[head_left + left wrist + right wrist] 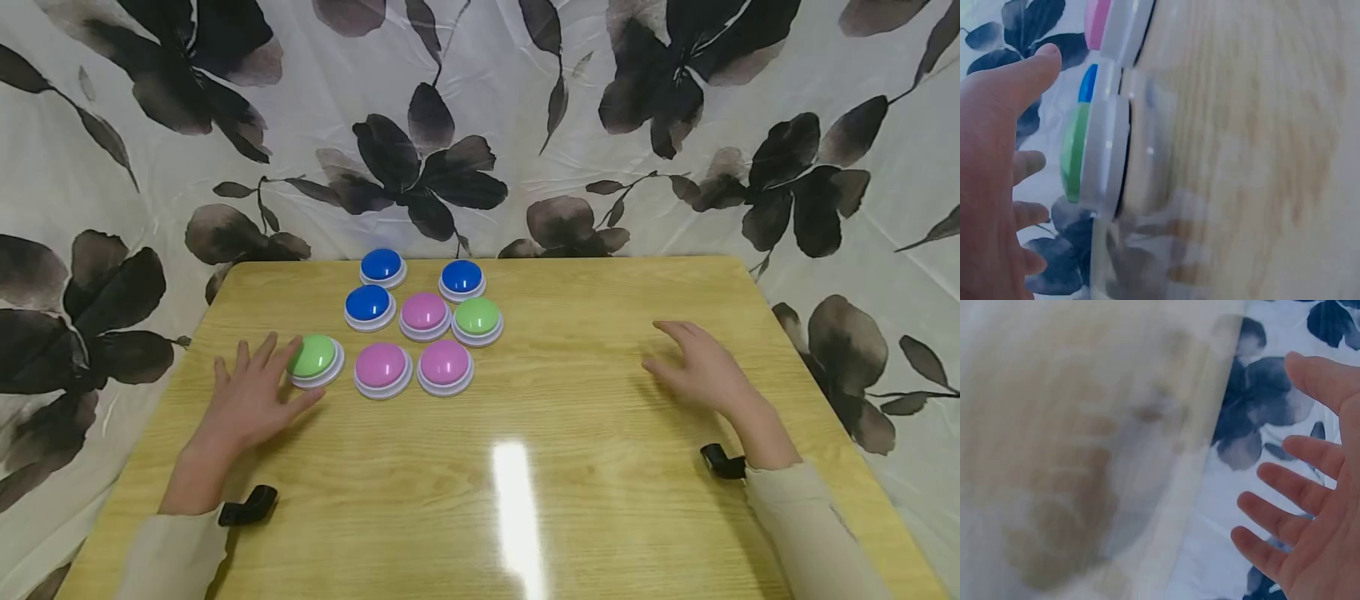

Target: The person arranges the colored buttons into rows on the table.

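Note:
My left hand [253,398] is spread beside a green dome push button [312,357] on a white base, at the left of a group of buttons. Its index fingertip overlaps that button's edge in the head view; whether they touch I cannot tell. In the left wrist view the green button [1075,153] appears side-on beyond the spread fingers. Over the right side of the table, my right hand [701,367] hovers with fingers extended and holds nothing. The right wrist view shows that hand [1316,506] with its fingers apart.
Three blue buttons [381,264], three pink buttons [379,365] and a second green button [477,317] cluster on the wooden table [585,467], left of centre. A floral cloth [480,108] hangs behind the table's far edge. Both wrists carry a black camera [722,461].

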The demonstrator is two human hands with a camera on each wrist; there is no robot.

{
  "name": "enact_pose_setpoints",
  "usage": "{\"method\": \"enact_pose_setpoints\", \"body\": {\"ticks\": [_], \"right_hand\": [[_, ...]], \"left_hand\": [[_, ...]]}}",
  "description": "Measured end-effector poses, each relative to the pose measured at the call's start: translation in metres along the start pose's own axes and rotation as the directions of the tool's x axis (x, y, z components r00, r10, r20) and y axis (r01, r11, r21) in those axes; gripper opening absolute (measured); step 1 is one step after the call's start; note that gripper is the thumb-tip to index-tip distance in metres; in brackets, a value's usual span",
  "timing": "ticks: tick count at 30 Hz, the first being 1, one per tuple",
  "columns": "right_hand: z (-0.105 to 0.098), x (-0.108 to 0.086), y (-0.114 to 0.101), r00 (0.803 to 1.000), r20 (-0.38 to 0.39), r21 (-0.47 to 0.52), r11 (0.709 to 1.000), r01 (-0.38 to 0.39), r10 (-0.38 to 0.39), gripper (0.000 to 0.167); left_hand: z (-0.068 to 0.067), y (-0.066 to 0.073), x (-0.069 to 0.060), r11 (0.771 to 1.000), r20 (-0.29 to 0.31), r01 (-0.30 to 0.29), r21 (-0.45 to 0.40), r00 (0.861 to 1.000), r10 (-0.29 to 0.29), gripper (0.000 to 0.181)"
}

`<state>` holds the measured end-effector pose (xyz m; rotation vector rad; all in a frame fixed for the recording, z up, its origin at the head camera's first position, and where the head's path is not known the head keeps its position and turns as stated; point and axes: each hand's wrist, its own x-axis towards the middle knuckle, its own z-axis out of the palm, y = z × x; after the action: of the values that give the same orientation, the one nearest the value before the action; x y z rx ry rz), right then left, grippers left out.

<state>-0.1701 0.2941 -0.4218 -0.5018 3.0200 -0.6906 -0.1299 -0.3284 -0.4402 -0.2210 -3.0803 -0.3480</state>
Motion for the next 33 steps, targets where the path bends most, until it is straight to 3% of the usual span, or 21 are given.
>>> {"method": "enact_pose_setpoints", "body": {"ticks": [10, 17, 33], "right_hand": [[0.018, 0.035, -0.016, 0.998, 0.039, 0.148, 0.988, 0.035, -0.041, 0.06], [0.028, 0.052, -0.036, 0.996, 0.058, 0.26, 0.964, 0.046, -0.063, 0.06], [0.06, 0.095, -0.072, 0.991, 0.089, 0.382, 0.922, 0.06, -0.101, 0.058]], "left_hand": [[-0.004, 0.019, 0.01, 0.996, -0.019, -0.064, -0.055, 0.998, 0.063, 0.085], [0.0, 0.037, 0.02, 0.99, -0.042, -0.122, -0.075, 0.992, 0.119, 0.076], [0.008, 0.064, 0.031, 0.965, -0.028, -0.227, -0.135, 0.974, 0.225, 0.059]]}}
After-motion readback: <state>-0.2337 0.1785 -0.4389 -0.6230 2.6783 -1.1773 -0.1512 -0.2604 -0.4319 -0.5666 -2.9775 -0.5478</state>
